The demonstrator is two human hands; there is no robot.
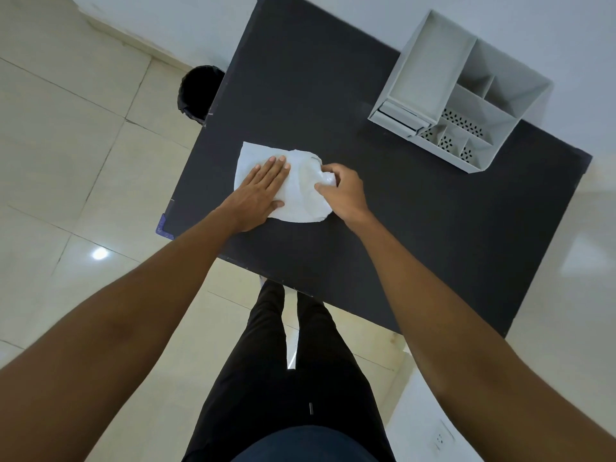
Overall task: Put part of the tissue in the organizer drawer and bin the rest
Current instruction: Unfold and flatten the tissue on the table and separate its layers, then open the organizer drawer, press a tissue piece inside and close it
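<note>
Head view: the white tissue (300, 195) lies flat on the dark counter (416, 228), near its left edge. The left hand (260, 191) is spread palm-down on the tissue's left half, pinning it. The right hand (343, 188) pinches a bunched fold at the tissue's right edge between thumb and fingers. The sheet appears to be in one piece; its right edge looks ragged, so separation may be starting. The grey desk organizer (466, 95) stands at the far right corner of the counter, well apart from the tissue; its drawer (400, 120) appears shut. The black bin (196, 91) stands on the floor beyond the counter's left side. Remaining steps, by judgement: tearing, stowing one part, binning the rest.
</note>
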